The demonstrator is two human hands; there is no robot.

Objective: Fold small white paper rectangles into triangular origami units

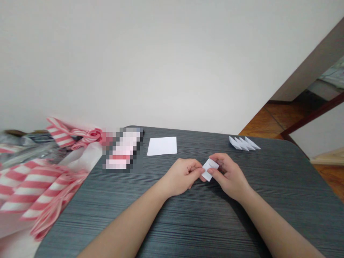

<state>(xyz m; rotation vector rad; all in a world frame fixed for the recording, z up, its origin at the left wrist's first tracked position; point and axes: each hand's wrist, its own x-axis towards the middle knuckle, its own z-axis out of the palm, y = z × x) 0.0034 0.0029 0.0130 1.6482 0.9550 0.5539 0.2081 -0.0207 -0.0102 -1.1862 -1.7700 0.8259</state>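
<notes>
Between my two hands is a small folded piece of white paper [206,174], held just above the dark table. My left hand [182,176] pinches its left corner between thumb and fingers. On the other side, my right hand [228,176] grips it, thumb on top and fingers behind. A crease line shows across the paper's upper face; its underside is hidden. Beyond my left hand lies a flat white sheet or stack of paper [162,146]. Several folded white paper pieces [244,143] sit in a slanted row near the far right edge.
The dark wood-grained table [172,222] meets a white wall [172,64] at the back. A pixelated object [123,148] lies at the table's left. Red-and-white striped cloth [37,186] is heaped beside the left edge. Brown tiled floor [258,122] shows at the right.
</notes>
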